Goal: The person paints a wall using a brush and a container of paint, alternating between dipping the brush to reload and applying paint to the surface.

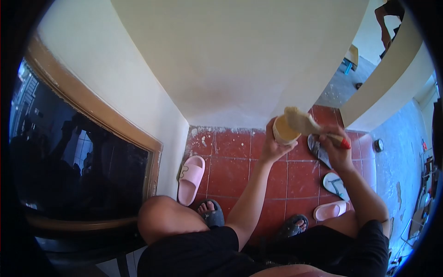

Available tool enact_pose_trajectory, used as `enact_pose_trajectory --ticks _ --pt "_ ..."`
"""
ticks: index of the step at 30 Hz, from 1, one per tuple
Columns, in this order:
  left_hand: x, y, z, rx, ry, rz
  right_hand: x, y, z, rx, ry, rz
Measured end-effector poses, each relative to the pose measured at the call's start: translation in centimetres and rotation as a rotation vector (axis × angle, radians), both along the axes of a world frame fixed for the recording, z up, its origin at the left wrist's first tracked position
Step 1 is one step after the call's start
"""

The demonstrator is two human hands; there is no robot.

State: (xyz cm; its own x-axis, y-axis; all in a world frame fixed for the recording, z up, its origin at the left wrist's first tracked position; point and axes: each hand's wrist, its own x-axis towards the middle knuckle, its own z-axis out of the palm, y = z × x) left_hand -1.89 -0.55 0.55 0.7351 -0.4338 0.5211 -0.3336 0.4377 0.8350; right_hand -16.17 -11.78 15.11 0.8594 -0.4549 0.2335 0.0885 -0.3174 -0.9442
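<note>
My left hand is wrapped round a small pale cup with something yellowish inside, its mouth turned up toward me. In my right hand is a paintbrush, gripped by its wooden handle with the red end sticking out past the fingers. The broad, pale bristles overlap the upper edge of the cup in this view. Both hands are out in front of my knees, over the tiled floor and before the off-white wall.
White spots dot the red tiles along the wall's foot. A pink slipper lies left; flip-flops and another pink slipper lie right. A dark wood-framed panel stands left. Beyond the opening, a person is partly visible.
</note>
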Motion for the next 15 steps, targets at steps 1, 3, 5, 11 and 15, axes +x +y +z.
enact_pose_trajectory --ticks 1,3,5,11,15 --pt "-0.1 -0.1 0.2 -0.034 0.030 0.008 0.4 0.0 -0.2 0.027 -0.021 0.000" --pt "-0.3 0.2 0.5 0.026 0.117 0.016 0.5 -0.4 -0.7 0.000 0.034 -0.020" --pt "0.4 0.3 -0.7 0.077 0.091 0.010 0.7 -0.1 -0.6 0.028 0.069 -0.062" --pt "0.6 1.2 -4.4 0.029 0.021 0.022 0.9 -0.3 -0.8 0.154 0.198 0.051" --pt "0.9 1.6 -5.6 0.056 0.035 0.025 1.5 -0.1 -0.6 0.164 0.328 0.090"
